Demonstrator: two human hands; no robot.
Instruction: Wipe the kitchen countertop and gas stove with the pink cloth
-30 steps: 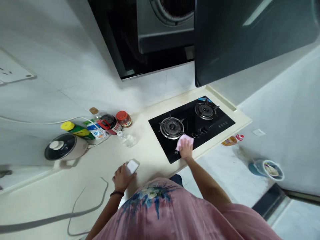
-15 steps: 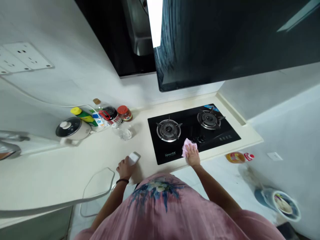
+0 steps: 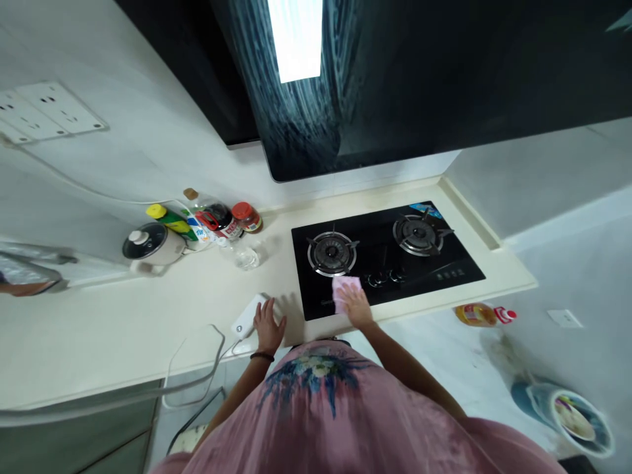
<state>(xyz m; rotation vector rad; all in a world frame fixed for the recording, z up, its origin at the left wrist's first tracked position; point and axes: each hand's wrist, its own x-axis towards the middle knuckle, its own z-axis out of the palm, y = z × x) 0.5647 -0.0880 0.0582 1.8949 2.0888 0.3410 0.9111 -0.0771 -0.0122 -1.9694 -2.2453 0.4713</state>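
Under my right hand [image 3: 356, 308] a pink cloth [image 3: 340, 293] is pressed flat on the black glass gas stove [image 3: 363, 263], just in front of the left burner [image 3: 332, 253]. Part of the cloth shows past my fingertips. My left hand [image 3: 269, 327] rests on the counter with its fingers spread, left of the stove. Its fingertips lie beside a white power bank-like box [image 3: 249, 316] with a cable; whether they touch it I cannot tell. The stove's right burner [image 3: 418, 235] and two control knobs [image 3: 386, 278] are in view.
A red-lidded jar [image 3: 247, 217], a dark sauce bottle [image 3: 220, 220], a clear container [image 3: 245, 255] and a white electric pot [image 3: 153, 247] stand along the back wall. The dark range hood [image 3: 419, 79] hangs overhead. An oil bottle [image 3: 478, 315] and a bucket [image 3: 575, 418] are lower right.
My right hand has slid the pink cloth leftward across the stove's front. My left hand has come off the top of the white box to its right side, fingers now spread.
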